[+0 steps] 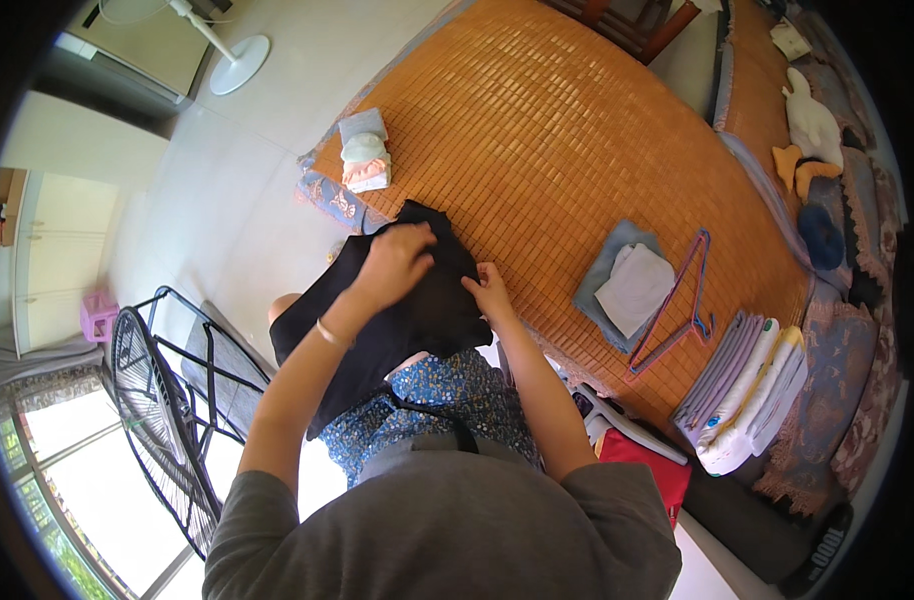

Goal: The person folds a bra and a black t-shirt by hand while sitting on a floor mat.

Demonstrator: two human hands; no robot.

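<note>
A black cloth garment [442, 300] is spread over my lap and up against the edge of the bed mat. My left hand [400, 259], with a pale bracelet on its wrist, rests on the garment's upper part with its fingers apart. At the garment's right edge is my right hand [490, 291], thumb and fingers bent close to the cloth; whether they pinch it cannot be told. Folded small cloths [365, 150] are stacked at the mat's near left corner. To the right, a white folded cloth [635, 281] lies on a blue-grey one [618, 330].
A woven bamboo mat [547, 135] covers the bed. Pink and blue hangers [670, 322] lie beside folded textiles [749, 390]. A white plush toy [813, 120] is at the far right. Around the bed are a standing fan's base [239, 64], a black-framed chair [164, 405] and a pink stool [98, 315].
</note>
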